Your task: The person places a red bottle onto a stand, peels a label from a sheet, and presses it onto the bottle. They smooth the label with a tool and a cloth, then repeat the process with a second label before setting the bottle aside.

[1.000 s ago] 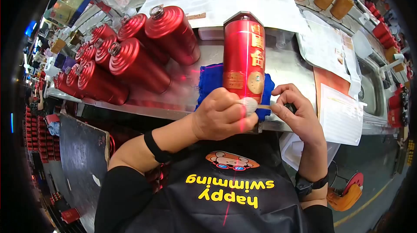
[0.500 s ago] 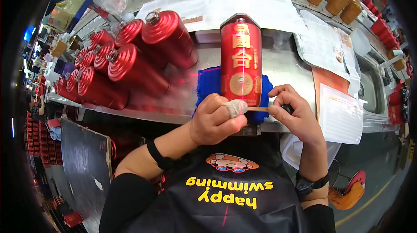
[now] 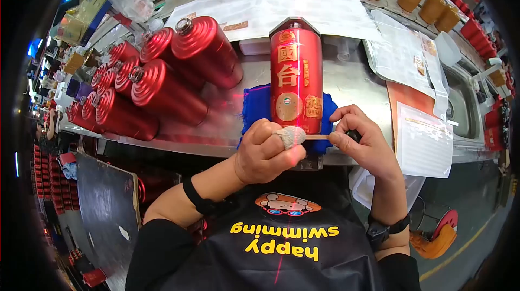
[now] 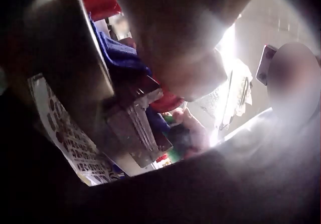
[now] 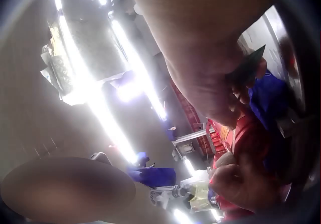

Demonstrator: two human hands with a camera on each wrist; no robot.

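Two hands meet at the lower end of the red bottle (image 3: pixel 298 77) labelled 國台, just above the centre of the frame, and what we see change is its facing. Over the last second it turns on its long axis: the gold characters (image 3: pixel 287 66) slide from its right side to its left, the gold disc (image 3: pixel 288 108) travels with them, and a gold label block (image 3: pixel 313 107) comes into view at the lower right. We judge that this brings a fresh stretch of wall round to the fingers, so the work seems to run around the lower end, partway through a turn.

Our left hand (image 3: pixel 265 149) curls tightly, with a whitish finger cover (image 3: pixel 291 137) against the bottle. Our right hand (image 3: pixel 369 146) seems to pinch the far end of a thin tan strip (image 3: pixel 317 137), which spans the gap between the hands. The right wrist view shows a dark pointed piece (image 5: pixel 249 66) in it. Beneath, the blue cloth (image 3: pixel 254 108) lies on the metal surface (image 3: pixel 360 77).
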